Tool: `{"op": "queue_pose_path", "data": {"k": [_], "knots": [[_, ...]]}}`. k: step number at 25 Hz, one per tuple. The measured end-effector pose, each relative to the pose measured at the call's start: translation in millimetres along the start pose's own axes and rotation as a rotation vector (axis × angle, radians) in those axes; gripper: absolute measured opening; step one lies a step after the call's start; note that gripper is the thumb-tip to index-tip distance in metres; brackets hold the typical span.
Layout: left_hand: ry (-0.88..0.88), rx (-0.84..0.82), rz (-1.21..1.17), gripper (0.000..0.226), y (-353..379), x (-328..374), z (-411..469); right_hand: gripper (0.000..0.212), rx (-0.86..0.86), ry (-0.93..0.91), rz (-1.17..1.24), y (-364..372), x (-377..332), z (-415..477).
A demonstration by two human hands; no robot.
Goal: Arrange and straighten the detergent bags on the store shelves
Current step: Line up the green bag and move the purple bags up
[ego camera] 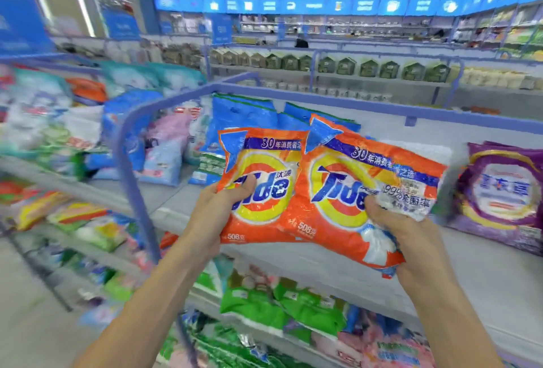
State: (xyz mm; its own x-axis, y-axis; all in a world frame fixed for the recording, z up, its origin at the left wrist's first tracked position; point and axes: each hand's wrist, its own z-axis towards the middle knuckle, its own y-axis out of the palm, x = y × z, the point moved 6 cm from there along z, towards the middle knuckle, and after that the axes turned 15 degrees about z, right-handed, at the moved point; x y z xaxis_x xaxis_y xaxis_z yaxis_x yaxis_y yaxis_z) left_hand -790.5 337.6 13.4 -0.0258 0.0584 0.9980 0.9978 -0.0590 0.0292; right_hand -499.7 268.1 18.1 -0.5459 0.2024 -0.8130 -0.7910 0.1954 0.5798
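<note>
1. Hands: my left hand [223, 209] and right hand [411, 244] are raised, apart from each other, each clamped on one orange Tide bag.
2. Grip at left: the left bag [264, 173] is upright, face toward me; my thumb lies across its logo, and the fingers are hidden behind its lower left edge.
3. Grip at right: the right bag [338, 191] is tilted, top leaning left; my thumb presses its face beside the white label, and the fingers curl round its lower right corner.
4. Overlap: the right bag's left edge lies over the left bag's right edge.
5. Position: both are held in the air before the top shelf [484, 273], its white surface visible below them.
6. Backdrop: blue bags [241, 115] stand upright at the back of that shelf, just behind the orange pair.
7. Neighbour: a purple bag [499, 191] stands on the same shelf at far right, apart from my right hand.
8. Frame: a curved blue rail [128, 162] closes the shelf end at left.
9. Lower tier: green bags [255, 306] lie on the shelf beneath, between my forearms.
</note>
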Motion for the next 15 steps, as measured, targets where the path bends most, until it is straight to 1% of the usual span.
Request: {"op": "queue_pose_path", "data": {"k": [2, 5, 10, 11, 13, 14, 15], "knots": [[-0.006, 0.105, -0.018, 0.017, -51, 2, -16, 0.05, -0.031, 0.085, 0.005, 40, 31, 2], [-0.005, 0.233, -0.028, 0.015, -136, 7, -40, 0.05, -0.116, 0.205, 0.044, 110, 82, 0], [0.017, 0.361, -0.053, 0.033, -294, 9, -84, 0.06, -0.277, 0.312, 0.074, 242, 174, -26], [0.008, 0.388, -0.056, 0.037, -325, 8, -91, 0.057, -0.316, 0.319, 0.068, 268, 191, -33], [-0.01, 0.449, -0.073, 0.036, -392, 6, -106, 0.042, -0.375, 0.329, 0.071, 323, 229, -46], [-0.022, 0.474, -0.092, 0.035, -421, 4, -111, 0.038, -0.393, 0.34, 0.079, 348, 246, -53], [-0.029, 0.499, -0.11, 0.038, -450, 2, -117, 0.04, -0.406, 0.363, 0.078, 373, 265, -60]]}}
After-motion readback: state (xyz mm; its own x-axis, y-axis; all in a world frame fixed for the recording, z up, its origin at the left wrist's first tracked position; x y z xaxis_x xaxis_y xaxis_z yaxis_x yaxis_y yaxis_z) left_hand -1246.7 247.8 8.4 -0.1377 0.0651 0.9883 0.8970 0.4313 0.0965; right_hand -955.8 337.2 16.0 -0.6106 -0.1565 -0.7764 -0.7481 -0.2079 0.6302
